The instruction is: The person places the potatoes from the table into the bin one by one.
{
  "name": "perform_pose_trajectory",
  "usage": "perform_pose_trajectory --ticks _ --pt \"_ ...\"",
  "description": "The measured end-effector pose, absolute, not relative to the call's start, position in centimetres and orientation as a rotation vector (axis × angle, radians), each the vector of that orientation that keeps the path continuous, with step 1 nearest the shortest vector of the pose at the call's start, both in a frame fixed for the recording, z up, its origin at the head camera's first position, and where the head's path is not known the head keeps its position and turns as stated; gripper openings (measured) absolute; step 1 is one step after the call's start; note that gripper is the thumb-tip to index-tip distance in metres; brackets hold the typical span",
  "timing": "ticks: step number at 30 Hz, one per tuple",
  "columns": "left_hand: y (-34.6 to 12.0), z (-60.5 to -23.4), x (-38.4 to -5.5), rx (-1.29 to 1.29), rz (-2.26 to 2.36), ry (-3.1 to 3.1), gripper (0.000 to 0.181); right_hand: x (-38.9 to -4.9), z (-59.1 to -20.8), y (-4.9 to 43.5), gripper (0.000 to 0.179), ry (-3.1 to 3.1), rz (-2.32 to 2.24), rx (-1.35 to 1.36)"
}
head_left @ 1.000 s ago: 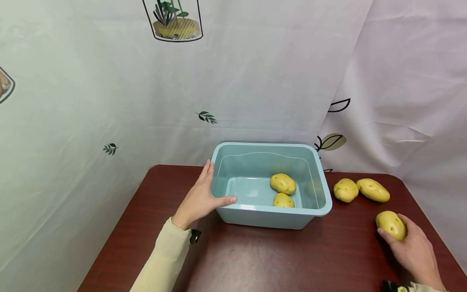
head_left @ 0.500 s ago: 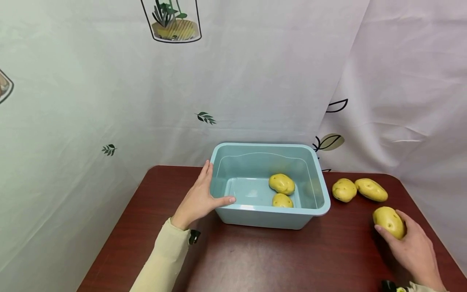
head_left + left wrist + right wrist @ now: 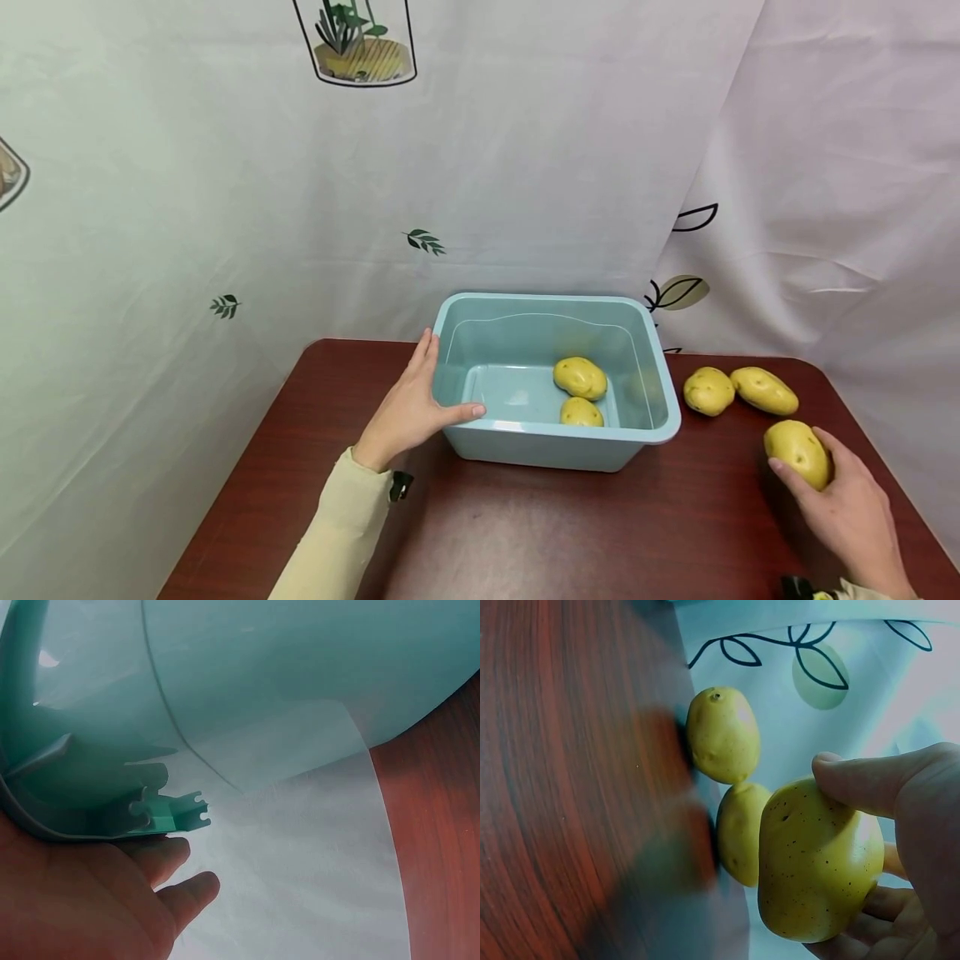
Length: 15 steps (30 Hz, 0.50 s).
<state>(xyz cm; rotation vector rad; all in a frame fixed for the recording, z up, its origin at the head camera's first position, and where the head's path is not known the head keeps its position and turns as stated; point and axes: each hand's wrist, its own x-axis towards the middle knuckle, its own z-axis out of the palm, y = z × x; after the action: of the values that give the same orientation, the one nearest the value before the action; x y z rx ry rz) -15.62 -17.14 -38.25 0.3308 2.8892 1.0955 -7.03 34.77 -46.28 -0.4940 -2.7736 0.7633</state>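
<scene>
My right hand [image 3: 851, 500] grips a yellow potato [image 3: 798, 454] between thumb and fingers at the right side of the table. In the right wrist view the held potato [image 3: 821, 862] shows small dark specks. My left hand [image 3: 408, 406] rests at the left end of a light blue plastic bin [image 3: 555, 454], thumb over the front rim and the other fingers straight along the left side. Its fingers [image 3: 176, 859] show under the bin's rim in the left wrist view. Two potatoes lie inside the bin, a longer one [image 3: 581, 378] behind a partly hidden one [image 3: 581, 412].
To the right of the bin, a rounder potato [image 3: 708, 391] and an oblong potato [image 3: 765, 391] lie side by side on the dark red wooden table [image 3: 525, 533]. A pale printed curtain [image 3: 540, 167] hangs right behind the table's back edge.
My right hand has shifted slightly up and to the left with the potato in its grip. The left hand and the bin stay where they were.
</scene>
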Motion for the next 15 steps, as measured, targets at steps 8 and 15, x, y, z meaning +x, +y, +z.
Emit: perform_pose_trajectory --ticks 8,15 --pt "-17.1 -38.2 -15.6 0.324 1.115 2.879 0.133 -7.1 -45.7 34.2 0.085 -2.757 0.771 -0.489" --pt "-17.1 -38.3 -15.7 0.325 1.117 2.877 0.130 -7.3 -44.9 33.5 0.086 -2.750 0.755 -0.471"
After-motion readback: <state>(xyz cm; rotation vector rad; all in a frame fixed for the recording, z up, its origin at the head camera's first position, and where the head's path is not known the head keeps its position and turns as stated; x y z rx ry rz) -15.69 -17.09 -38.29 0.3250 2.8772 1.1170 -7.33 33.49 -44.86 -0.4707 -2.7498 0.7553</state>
